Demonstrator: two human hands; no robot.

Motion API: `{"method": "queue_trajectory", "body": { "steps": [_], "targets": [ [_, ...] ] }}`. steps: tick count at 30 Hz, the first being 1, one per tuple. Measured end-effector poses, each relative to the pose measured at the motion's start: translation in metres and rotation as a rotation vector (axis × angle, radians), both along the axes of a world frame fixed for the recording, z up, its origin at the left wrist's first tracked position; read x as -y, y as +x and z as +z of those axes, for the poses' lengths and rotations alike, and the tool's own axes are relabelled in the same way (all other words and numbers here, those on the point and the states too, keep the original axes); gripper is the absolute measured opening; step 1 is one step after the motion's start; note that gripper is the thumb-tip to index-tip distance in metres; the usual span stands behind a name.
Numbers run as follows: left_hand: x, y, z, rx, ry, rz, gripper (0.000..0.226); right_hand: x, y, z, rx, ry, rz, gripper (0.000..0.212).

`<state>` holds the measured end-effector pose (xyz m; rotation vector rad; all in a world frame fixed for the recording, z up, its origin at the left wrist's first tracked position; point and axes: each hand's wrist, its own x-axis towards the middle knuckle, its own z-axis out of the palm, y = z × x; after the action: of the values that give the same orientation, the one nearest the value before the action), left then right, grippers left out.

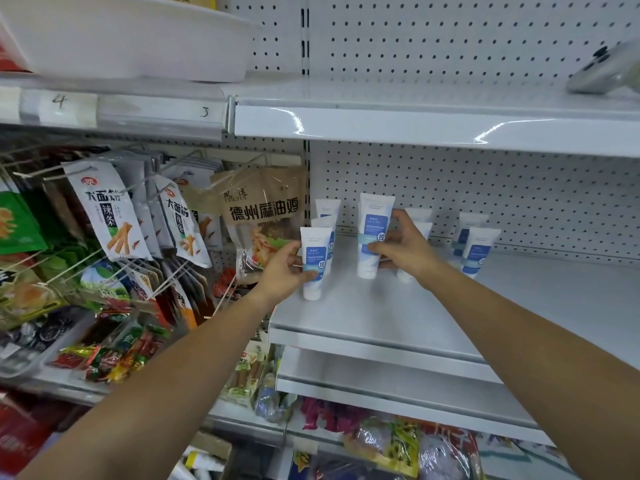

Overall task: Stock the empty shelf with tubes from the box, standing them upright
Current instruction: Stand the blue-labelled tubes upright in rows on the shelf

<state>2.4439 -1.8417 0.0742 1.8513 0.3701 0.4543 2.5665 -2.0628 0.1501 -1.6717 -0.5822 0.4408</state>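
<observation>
**Fingers clamped on two tubes at once: tipping is the risk**

Fingers point(308, 276) of the left hand point(284, 268) curl round the lower half of the left tube point(313, 245), left of the frame's centre. The right hand point(405, 251) wraps the taller-looking right tube point(374, 216) at centre, with its thumb behind and its fingertips across the label. Both tubes are upright, cap down, on or just above the white shelf point(381, 317); I cannot tell whether they touch it.

The likeliest slip is a chain of falls. These tubes are tall on narrow caps and the shelf looks smooth, so one released at a slight lean could topple. The left tube stands just in front of two standing tubes point(327, 209), so it would probably push them over too.

The right hand hides part of another tube point(419, 216) close behind it. Drawing the wrist back carelessly could brush that one down.

The left tube also stands at the shelf's left end, right beside the hanging snack bags point(259, 209). A nudge sideways could send it off the edge.

Letting go with both hands together splits the attention, so releasing one at a time seems safer. The box is not in view.
</observation>
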Motion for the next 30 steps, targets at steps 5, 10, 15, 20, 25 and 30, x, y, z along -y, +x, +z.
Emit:
{"method": "queue_trajectory", "body": {
  "steps": [5,10,15,20,25,30],
  "targets": [
    [0.000,0.006,-0.008,0.031,-0.016,0.010,0.060,0.001,0.003,-0.001,0.008,0.010,0.001,0.061],
    [0.000,0.013,-0.009,0.029,-0.014,0.004,0.058,0.004,0.008,0.007,0.042,-0.007,-0.021,0.058],
    [-0.003,0.018,-0.013,0.025,-0.011,0.017,0.054,0.004,0.014,0.009,0.055,-0.016,-0.023,0.058],
    [-0.008,0.020,-0.019,0.029,-0.016,0.012,0.055,0.003,0.015,0.012,0.053,-0.023,-0.013,0.059],
    [-0.011,0.020,-0.022,0.010,0.004,-0.008,0.054,0.003,0.016,0.012,0.065,-0.041,0.000,0.059],
    [-0.013,0.016,-0.026,-0.005,0.015,-0.015,0.052,0.006,0.016,0.015,0.073,-0.038,0.007,0.058]
  ]
}}
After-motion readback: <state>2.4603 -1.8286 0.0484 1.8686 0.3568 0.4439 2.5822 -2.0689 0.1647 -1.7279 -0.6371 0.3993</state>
